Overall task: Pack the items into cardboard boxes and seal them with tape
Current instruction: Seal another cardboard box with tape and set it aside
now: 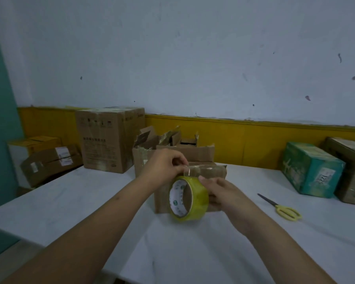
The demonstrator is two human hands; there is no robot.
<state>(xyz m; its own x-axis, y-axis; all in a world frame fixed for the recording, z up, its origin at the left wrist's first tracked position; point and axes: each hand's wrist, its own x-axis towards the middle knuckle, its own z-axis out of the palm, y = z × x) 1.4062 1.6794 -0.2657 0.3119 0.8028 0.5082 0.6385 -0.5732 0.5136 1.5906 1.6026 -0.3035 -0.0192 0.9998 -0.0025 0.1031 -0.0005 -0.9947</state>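
A small closed cardboard box (211, 173) stands on the white table (172, 253) in front of me. My right hand (223, 193) grips a roll of yellowish clear tape (190, 199) held upright just in front of the box. My left hand (166, 167) pinches the free end of the tape (188, 171), drawn up a short way from the roll above the box's near left corner. The lower front of the box is hidden behind the roll and my right hand.
Yellow-handled scissors (281, 208) lie on the table to the right. A teal box (312, 169) and a brown box (353, 171) stand at far right. Behind are an open carton (172, 150), a tall carton (109, 140) and flat parcels (49, 162) at left.
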